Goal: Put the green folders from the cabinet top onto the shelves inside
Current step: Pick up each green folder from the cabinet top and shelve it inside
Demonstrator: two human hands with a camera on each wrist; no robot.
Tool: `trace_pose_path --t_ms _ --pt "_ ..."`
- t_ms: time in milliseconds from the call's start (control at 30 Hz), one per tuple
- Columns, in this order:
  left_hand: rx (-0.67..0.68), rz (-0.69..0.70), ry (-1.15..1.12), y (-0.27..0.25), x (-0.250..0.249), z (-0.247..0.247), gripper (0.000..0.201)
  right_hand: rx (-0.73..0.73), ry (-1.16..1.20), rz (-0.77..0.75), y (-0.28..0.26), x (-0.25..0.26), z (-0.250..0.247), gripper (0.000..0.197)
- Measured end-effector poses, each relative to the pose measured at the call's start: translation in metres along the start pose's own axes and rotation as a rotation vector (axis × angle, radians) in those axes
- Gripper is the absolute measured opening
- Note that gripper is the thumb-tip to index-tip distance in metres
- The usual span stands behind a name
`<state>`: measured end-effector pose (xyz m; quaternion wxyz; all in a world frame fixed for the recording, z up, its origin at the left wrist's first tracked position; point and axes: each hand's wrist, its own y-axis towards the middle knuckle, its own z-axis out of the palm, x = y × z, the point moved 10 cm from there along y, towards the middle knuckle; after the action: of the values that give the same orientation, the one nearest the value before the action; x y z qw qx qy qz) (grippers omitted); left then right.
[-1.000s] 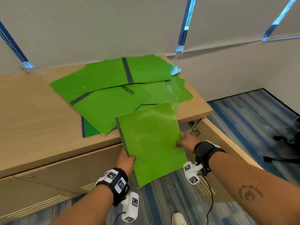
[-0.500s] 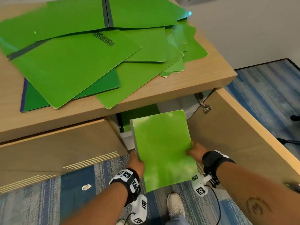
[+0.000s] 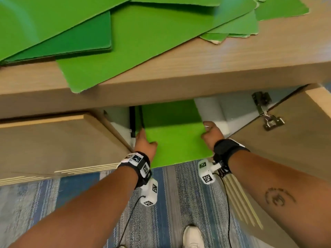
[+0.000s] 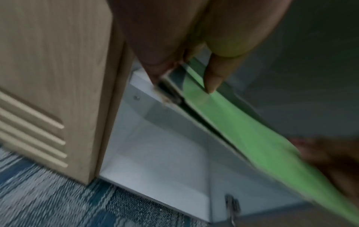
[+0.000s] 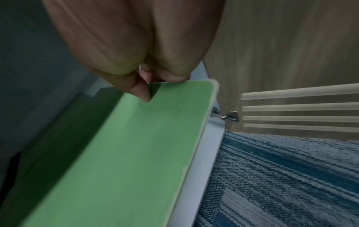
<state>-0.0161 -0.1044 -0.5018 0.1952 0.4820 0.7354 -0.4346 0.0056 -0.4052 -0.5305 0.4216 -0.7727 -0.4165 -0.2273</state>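
A green folder (image 3: 175, 135) lies flat, half inside the open cabinet under the wooden top (image 3: 197, 68). My left hand (image 3: 145, 142) grips its left edge, thumb on top; in the left wrist view the left hand (image 4: 186, 76) pinches the folder (image 4: 242, 129) at its dark spine. My right hand (image 3: 209, 133) pinches the right edge; the right wrist view shows the right hand (image 5: 147, 86) with its thumb on the folder (image 5: 136, 153) near a rounded corner. Several more green folders (image 3: 125, 33) lie piled on the cabinet top. The folder's far end is hidden under the top.
The left cabinet door (image 3: 53, 144) stands close beside my left hand. The right door (image 3: 286, 140) is swung open, with a metal hinge (image 3: 265, 113). A white shelf edge (image 5: 198, 176) sits under the folder. Blue striped carpet (image 3: 170, 203) and a white shoe (image 3: 192, 237) lie below.
Both hands have carried the folder down from the cabinet top's level and pushed it forward into the cabinet opening. My view has dropped closer to the cabinet.
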Motion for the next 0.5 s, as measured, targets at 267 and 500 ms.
trace_pose_path --t_ms 267,500 --pt "0.013 0.362 0.685 -0.022 -0.011 0.033 0.081 -0.04 -0.108 -0.098 0.045 0.057 0.015 0.045" --pt "0.075 0.289 0.823 0.007 -0.008 0.034 0.087 -0.066 -0.082 -0.139 0.067 0.095 0.037 0.052"
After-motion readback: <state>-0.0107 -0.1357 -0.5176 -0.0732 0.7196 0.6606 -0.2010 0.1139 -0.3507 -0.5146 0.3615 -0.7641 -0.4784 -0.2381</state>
